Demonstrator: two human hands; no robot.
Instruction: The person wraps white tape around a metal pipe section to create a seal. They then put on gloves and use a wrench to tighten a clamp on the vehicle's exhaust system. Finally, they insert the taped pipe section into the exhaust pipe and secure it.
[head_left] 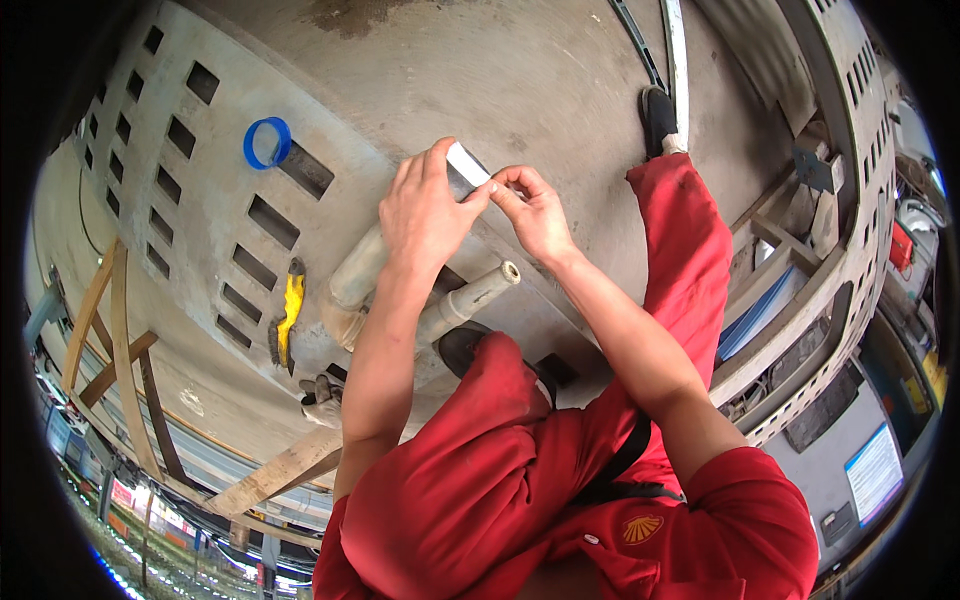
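Between my two hands is a small flat piece (pixel 468 165), white on its upper face and grey along one side; I cannot tell what it is. My left hand (pixel 425 208) grips it from the left, thumb toward its near edge. The right hand (pixel 532 212) pinches its near right corner between thumb and fingertips. Below my forearms lies a pale metal pipe piece (pixel 468 302) with a round open end, next to a thicker cylinder (pixel 358 270). To the left, a yellow-handled tool (pixel 290 312) with dark bristles rests on the slotted metal plate (pixel 225 215).
A blue ring (pixel 267 143) sits by a slot in the plate. Wooden trestle beams (pixel 120 340) stand at the left. A perforated metal frame (pixel 860 200) curves along the right. My red-trousered leg (pixel 690 240) stretches forward, beside a long pale bar (pixel 676 70).
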